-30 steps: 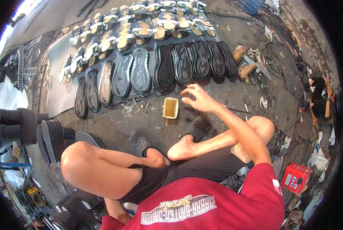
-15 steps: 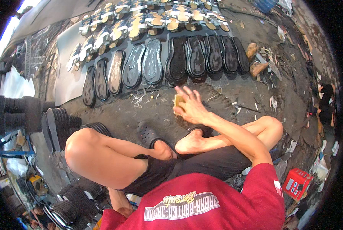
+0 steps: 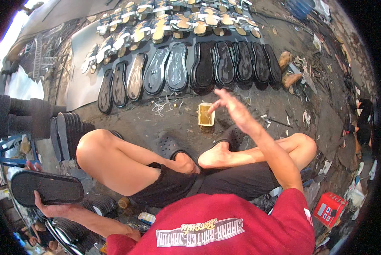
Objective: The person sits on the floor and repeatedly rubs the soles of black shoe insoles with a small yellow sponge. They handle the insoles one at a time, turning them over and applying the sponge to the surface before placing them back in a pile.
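Note:
At the lower left my left hand grips a black shoe sole, holding it flat side up beside my left knee. My right hand is over the ground in front of my feet, its fingers stretched out and holding nothing. Just left of those fingers is a small pale-rimmed tub with something amber in it. A fingertip overlaps the tub's right edge; I cannot tell whether it touches. Beyond it, several black soles lie in a row, some with a glossy wet-looking coat.
Rows of strapped sandals fill the far side of a grey sheet. Stacked black soles stand left of my knee. A red box sits at the right. Scraps and two tan lumps lie on the dirt.
My right hand has let go of the tub, which now stands on the ground, and moved right. My left hand, hidden before, has come into view with a sole.

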`<control>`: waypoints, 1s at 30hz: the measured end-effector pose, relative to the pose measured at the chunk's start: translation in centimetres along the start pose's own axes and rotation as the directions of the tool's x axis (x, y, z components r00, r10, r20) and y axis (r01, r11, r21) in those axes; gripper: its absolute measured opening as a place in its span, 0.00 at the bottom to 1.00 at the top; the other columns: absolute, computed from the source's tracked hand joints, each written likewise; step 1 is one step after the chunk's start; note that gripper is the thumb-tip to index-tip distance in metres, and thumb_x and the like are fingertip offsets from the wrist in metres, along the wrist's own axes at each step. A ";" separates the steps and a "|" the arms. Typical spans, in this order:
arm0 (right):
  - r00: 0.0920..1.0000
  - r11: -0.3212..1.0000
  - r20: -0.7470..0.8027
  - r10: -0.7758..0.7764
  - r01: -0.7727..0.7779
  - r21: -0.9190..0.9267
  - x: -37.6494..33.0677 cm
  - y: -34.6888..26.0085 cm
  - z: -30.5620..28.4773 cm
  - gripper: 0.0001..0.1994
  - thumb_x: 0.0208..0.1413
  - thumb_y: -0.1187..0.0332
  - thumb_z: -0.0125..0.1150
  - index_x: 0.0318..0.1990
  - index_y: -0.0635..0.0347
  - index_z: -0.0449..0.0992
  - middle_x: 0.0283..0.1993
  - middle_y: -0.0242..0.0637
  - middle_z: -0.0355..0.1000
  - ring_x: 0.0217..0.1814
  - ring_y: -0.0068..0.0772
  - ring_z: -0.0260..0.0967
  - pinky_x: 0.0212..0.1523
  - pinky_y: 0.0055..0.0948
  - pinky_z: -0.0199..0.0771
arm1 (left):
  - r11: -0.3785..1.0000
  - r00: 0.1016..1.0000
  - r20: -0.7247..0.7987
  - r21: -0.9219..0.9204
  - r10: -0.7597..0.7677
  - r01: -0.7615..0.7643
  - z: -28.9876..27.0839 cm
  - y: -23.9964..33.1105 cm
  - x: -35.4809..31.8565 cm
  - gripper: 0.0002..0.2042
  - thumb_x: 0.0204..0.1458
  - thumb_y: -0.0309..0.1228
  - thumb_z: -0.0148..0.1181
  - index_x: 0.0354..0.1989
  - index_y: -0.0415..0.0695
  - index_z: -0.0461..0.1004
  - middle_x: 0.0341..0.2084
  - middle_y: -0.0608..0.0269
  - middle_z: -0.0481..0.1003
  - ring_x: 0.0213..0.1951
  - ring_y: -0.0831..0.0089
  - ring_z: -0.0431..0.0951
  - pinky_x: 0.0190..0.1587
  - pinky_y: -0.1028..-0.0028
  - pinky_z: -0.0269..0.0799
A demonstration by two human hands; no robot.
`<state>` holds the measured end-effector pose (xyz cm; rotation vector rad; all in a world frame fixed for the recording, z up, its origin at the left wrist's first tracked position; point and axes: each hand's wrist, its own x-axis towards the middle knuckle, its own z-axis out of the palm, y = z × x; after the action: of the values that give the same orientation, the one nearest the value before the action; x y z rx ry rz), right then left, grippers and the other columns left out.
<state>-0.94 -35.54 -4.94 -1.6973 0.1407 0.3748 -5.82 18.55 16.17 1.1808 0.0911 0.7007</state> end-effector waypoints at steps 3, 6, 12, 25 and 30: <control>0.996 0.943 -0.092 0.003 0.028 0.332 -0.8 -6.5 -2.5 0.35 0.78 0.41 0.39 0.65 0.65 0.78 0.59 0.37 0.82 0.72 0.26 0.64 0.71 0.39 0.48 | 0.999 0.953 0.300 -0.015 0.042 -0.039 2.0 -0.3 0.3 0.42 0.65 0.50 0.48 0.79 0.30 0.50 0.73 0.41 0.64 0.59 0.50 0.80 0.70 0.57 0.73; 0.983 0.851 -0.054 -0.175 0.179 0.494 -1.7 -11.1 -3.9 0.38 0.78 0.39 0.34 0.55 0.63 0.85 0.76 0.42 0.69 0.77 0.29 0.58 0.72 0.39 0.48 | 0.946 0.902 0.413 -0.223 -0.128 0.236 10.1 -5.2 -4.0 0.44 0.62 0.58 0.52 0.77 0.35 0.57 0.70 0.38 0.67 0.60 0.52 0.77 0.61 0.55 0.78; 0.876 0.656 -0.122 -0.467 0.435 0.617 -4.2 -17.9 1.1 0.41 0.80 0.41 0.26 0.58 0.71 0.83 0.83 0.46 0.58 0.80 0.36 0.55 0.77 0.43 0.48 | 0.579 0.556 0.503 -0.128 -0.662 0.805 21.1 -13.4 -13.9 0.48 0.66 0.70 0.33 0.66 0.30 0.71 0.55 0.38 0.80 0.50 0.50 0.85 0.55 0.54 0.82; 0.789 0.679 -0.118 -0.603 0.430 -0.595 -8.4 -15.1 12.1 0.43 0.75 0.35 0.22 0.82 0.58 0.58 0.87 0.61 0.36 0.86 0.67 0.36 0.81 0.61 0.28 | 0.795 0.748 0.561 -0.240 -0.355 0.557 20.8 -16.0 -19.1 0.53 0.63 0.73 0.44 0.85 0.50 0.34 0.80 0.50 0.53 0.74 0.52 0.64 0.76 0.48 0.60; 0.766 0.641 -0.096 -0.636 0.455 -0.619 -7.9 -14.7 12.4 0.43 0.74 0.34 0.29 0.84 0.58 0.52 0.88 0.55 0.35 0.86 0.66 0.35 0.80 0.65 0.32 | 0.769 0.740 0.586 -0.288 -0.330 0.571 20.7 -16.4 -19.9 0.55 0.61 0.70 0.51 0.85 0.51 0.33 0.79 0.51 0.55 0.75 0.54 0.63 0.75 0.47 0.60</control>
<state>-5.97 -21.93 9.94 -2.2765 -0.3079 -0.3715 -5.39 -12.37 4.56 0.7980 -0.2106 -0.0668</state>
